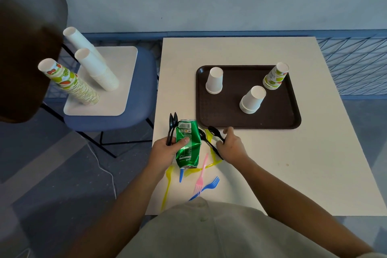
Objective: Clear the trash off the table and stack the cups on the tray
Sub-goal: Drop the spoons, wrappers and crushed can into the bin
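the person wears a pale, off-white shirt (209, 234) of plain cloth with soft folds. both forearms are bare, and the left hand (167, 151) and the right hand (232, 146) are bare too.

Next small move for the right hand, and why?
Likely lift the black spoon pinched by the right hand and add it to the left hand, which grips the green can and two black spoons. A loose spoon and coloured forks lie on the table.

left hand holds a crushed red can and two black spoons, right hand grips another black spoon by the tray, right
The can in the left hand is green, not red, as the head view shows. The two black spoons and the right hand gripping another spoon by the tray are correct.
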